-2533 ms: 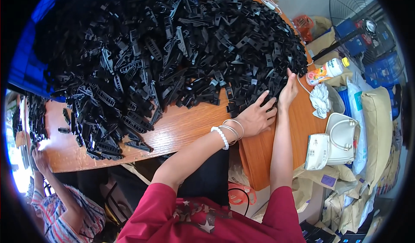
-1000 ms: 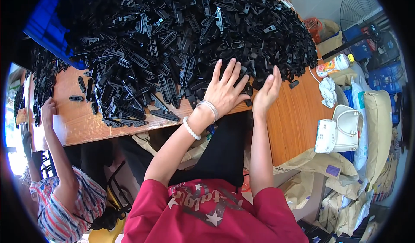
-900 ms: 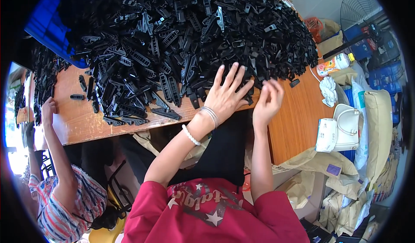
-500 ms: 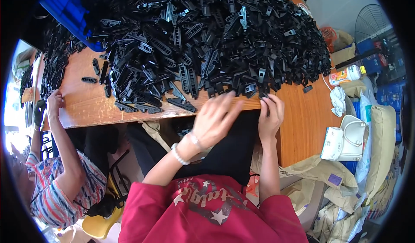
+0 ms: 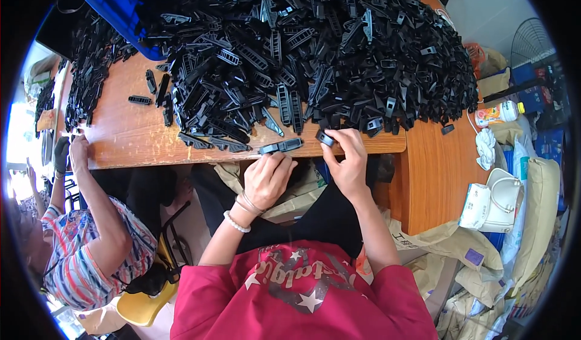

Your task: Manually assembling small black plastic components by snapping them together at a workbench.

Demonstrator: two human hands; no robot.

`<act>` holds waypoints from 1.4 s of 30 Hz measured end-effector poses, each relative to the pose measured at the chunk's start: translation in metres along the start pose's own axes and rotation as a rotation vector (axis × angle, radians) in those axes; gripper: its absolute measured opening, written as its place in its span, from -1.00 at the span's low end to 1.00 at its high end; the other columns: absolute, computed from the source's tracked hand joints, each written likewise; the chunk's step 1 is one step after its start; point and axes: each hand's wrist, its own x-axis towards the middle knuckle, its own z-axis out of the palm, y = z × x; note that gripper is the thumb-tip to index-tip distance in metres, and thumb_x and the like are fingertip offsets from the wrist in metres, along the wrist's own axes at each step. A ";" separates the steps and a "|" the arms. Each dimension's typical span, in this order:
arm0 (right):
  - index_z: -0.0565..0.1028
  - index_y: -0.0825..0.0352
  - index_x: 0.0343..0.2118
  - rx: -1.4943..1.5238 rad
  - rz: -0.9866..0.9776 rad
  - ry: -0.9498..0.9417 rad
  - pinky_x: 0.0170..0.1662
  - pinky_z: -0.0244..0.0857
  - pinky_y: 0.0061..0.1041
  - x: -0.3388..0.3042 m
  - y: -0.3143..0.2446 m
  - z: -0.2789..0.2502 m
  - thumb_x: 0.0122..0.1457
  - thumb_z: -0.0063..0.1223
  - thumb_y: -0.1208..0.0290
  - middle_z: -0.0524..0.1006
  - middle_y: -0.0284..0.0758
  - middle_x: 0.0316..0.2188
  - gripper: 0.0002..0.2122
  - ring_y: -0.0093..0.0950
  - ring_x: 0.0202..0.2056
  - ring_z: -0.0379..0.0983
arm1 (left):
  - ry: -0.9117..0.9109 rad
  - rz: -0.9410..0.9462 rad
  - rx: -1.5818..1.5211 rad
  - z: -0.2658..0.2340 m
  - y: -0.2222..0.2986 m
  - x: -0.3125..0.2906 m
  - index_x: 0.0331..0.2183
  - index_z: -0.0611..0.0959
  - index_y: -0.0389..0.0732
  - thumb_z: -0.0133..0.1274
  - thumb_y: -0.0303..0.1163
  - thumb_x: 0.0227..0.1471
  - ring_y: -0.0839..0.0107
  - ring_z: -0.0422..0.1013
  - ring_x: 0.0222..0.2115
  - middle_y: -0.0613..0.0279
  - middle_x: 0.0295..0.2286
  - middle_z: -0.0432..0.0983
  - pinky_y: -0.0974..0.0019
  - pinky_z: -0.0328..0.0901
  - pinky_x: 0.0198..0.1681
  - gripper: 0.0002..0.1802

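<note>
My left hand point(image 5: 266, 179) is at the table's front edge, its fingers closed on a long black plastic part point(image 5: 282, 146) with a slotted, ladder-like body. A short distance to the right, my right hand point(image 5: 349, 161) pinches a small black plastic piece point(image 5: 325, 138) between thumb and forefinger. The two parts are apart. Just beyond both hands rises a large heap of black plastic parts point(image 5: 254, 74), with long ladder-like ones toward the left and small blocky ones toward the right.
A blue bin point(image 5: 118, 13) leans over the heap at the far left. At the left, a co-worker point(image 5: 100, 243) sits at the wooden table point(image 5: 115, 149). On the right are a bottle point(image 5: 499, 114), a white handbag point(image 5: 499, 201) and brown paper sacks point(image 5: 445, 243).
My left hand has moved down and left and now grips a long black part. My right hand has shifted left, holding a small piece. The whole view has shifted slightly.
</note>
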 end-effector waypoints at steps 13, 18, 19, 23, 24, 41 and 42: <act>0.59 0.42 -0.17 0.192 0.094 -0.326 -0.28 0.27 -0.48 0.007 -0.013 -0.012 -0.08 0.30 0.65 0.47 -0.31 -0.35 -0.67 -0.39 -0.32 0.37 | -0.255 -0.286 -0.195 -0.027 -0.015 0.030 -0.22 0.61 -0.32 0.18 -0.61 -0.11 0.11 0.46 -0.35 0.12 -0.33 0.49 0.22 0.38 -0.34 -0.69; 0.62 0.41 -0.22 0.167 0.123 -0.335 -0.27 0.27 -0.47 0.008 -0.008 -0.016 -0.12 0.32 0.64 0.45 -0.32 -0.37 -0.69 -0.40 -0.33 0.35 | -0.306 -0.247 -0.227 -0.025 -0.020 0.032 -0.21 0.60 -0.34 0.16 -0.60 -0.11 0.12 0.46 -0.32 0.11 -0.30 0.48 0.19 0.39 -0.29 -0.69; 0.62 0.41 -0.22 0.169 0.127 -0.337 -0.27 0.27 -0.47 0.009 -0.009 -0.013 -0.12 0.32 0.64 0.45 -0.32 -0.37 -0.69 -0.40 -0.33 0.35 | -0.323 -0.247 -0.247 -0.024 -0.020 0.033 -0.22 0.60 -0.35 0.18 -0.64 -0.13 0.08 0.47 -0.31 0.08 -0.29 0.50 0.19 0.40 -0.28 -0.68; 0.62 0.41 -0.26 0.180 0.110 -0.335 -0.20 0.27 -0.45 0.009 -0.021 0.000 -0.12 0.32 0.61 0.45 -0.36 -0.36 -0.72 -0.41 -0.31 0.33 | -0.355 -0.184 -0.232 -0.025 -0.019 0.035 -0.22 0.60 -0.35 0.20 -0.59 -0.14 0.09 0.49 -0.28 0.08 -0.26 0.51 0.21 0.41 -0.25 -0.67; 0.62 0.41 -0.27 0.162 0.111 -0.306 -0.21 0.28 -0.46 0.007 -0.022 0.002 -0.11 0.31 0.62 0.45 -0.35 -0.36 -0.73 -0.41 -0.32 0.34 | -0.353 -0.181 -0.229 -0.025 -0.019 0.035 -0.22 0.60 -0.35 0.20 -0.59 -0.14 0.09 0.49 -0.28 0.08 -0.26 0.51 0.21 0.41 -0.25 -0.67; 0.49 0.40 -0.21 -0.243 0.068 -0.011 -0.34 0.36 -0.32 0.006 -0.029 0.031 0.08 0.22 0.48 0.43 -0.23 -0.34 -0.78 -0.25 -0.37 0.47 | -0.370 0.043 0.086 -0.021 -0.018 0.035 -0.19 0.54 -0.41 0.09 -0.52 -0.11 0.20 0.39 -0.28 0.05 -0.10 0.39 0.28 0.39 -0.26 -0.64; 0.48 0.40 -0.19 -0.256 0.011 0.009 -0.32 0.36 -0.33 0.005 -0.025 0.028 0.08 0.20 0.55 0.43 -0.23 -0.35 -0.77 -0.27 -0.36 0.45 | -0.371 0.042 0.085 -0.024 -0.015 0.035 -0.19 0.54 -0.41 0.09 -0.52 -0.11 0.20 0.39 -0.28 0.05 -0.10 0.39 0.28 0.39 -0.26 -0.64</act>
